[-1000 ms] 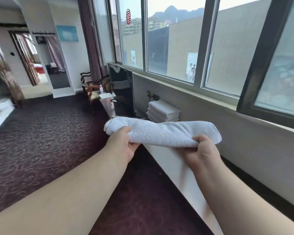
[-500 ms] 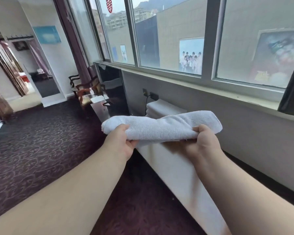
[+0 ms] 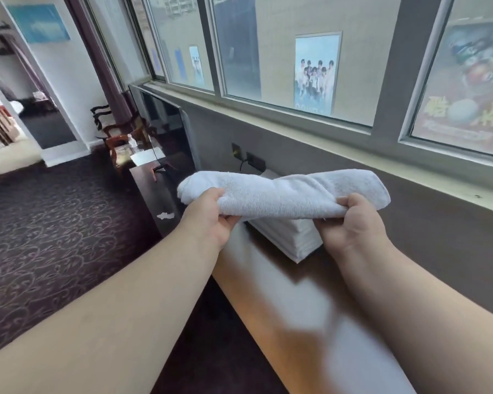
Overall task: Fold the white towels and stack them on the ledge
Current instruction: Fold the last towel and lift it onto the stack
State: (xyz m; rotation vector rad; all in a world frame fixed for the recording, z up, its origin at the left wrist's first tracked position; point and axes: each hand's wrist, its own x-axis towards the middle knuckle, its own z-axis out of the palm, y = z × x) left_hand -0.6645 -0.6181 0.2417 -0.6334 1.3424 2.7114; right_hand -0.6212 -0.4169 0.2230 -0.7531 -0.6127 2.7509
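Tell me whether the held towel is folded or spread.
Folded. The towel is a narrow, doubled-over bundle, layers showing at its right end, held by the left hand and right hand above the stack.

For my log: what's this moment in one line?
left hand: holds towel | right hand: holds towel | towel: above stack | ledge

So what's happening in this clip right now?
A person holds a folded white towel in the air, the left hand gripping one end and the right hand the other. It hangs just above the stack of folded towels on the ledge under the window, not yet set down.
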